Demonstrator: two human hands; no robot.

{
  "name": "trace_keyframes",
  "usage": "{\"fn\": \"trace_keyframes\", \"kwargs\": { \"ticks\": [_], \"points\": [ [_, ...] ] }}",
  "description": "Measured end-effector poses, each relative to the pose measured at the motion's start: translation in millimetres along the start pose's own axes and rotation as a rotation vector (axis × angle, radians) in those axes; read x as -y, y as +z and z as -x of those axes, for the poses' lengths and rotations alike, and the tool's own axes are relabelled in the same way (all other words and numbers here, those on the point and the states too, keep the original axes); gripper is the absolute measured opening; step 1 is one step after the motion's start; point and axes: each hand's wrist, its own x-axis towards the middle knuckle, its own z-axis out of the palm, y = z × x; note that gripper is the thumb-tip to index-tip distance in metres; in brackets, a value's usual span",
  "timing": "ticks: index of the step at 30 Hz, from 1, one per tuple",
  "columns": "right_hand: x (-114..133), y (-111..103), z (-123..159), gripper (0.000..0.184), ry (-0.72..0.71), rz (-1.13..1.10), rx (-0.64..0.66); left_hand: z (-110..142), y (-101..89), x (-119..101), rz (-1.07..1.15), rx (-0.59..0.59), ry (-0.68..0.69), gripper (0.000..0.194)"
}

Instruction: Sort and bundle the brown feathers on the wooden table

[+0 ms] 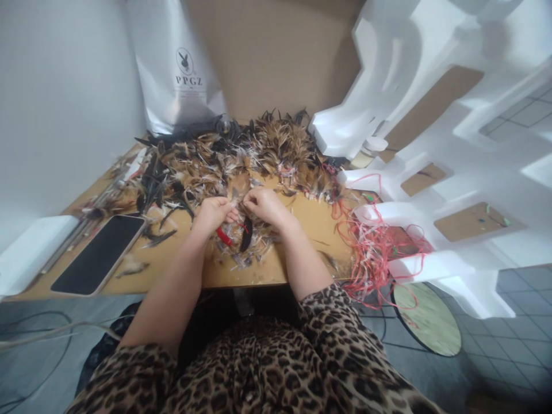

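My left hand and my right hand meet over the middle of a brown cardboard work surface. Both are closed, pinching a small bundle of brown feathers between them. A red-handled tool sticks out under my left hand, and a dark feather hangs below the hands. A big heap of brown, black and white feathers lies just beyond my fingers.
A black phone lies at the left, next to a white box. A silver bag stands behind the heap. Red strings tangle at the right beside white foam packing. A round mirror lies on the floor.
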Motion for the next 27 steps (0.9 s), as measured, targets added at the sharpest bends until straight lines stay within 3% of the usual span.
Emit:
{"fn": "trace_keyframes", "kwargs": {
  "ticks": [6,9,13,19,21,23,27],
  "points": [
    [17,0,3,0.022,-0.08,0.188,0.029,5,3.3,5,-0.196,0.18,0.115,0.015],
    [16,1,1,0.022,-0.122,0.169,0.061,7,2.9,5,-0.26,0.223,0.125,0.015],
    [0,-4,-4,0.013,-0.115,-0.116,0.086,10,3.8,4,-0.29,0.267,0.154,0.016],
    [-30,-5,-6,0.023,0.073,-0.786,0.353,20,7.6,-5,-0.22,0.359,0.168,0.021],
    [-35,-1,-5,0.023,0.174,-0.868,0.313,20,7.6,-8,-0.139,0.339,0.168,0.022],
    [-37,5,-4,0.023,0.265,-0.852,0.188,18,7.3,-9,-0.021,0.249,0.167,0.024],
    [-32,15,-7,0.026,0.231,-0.81,0.059,9,6.3,-7,0.255,0.071,0.087,0.02]
  ]
}}
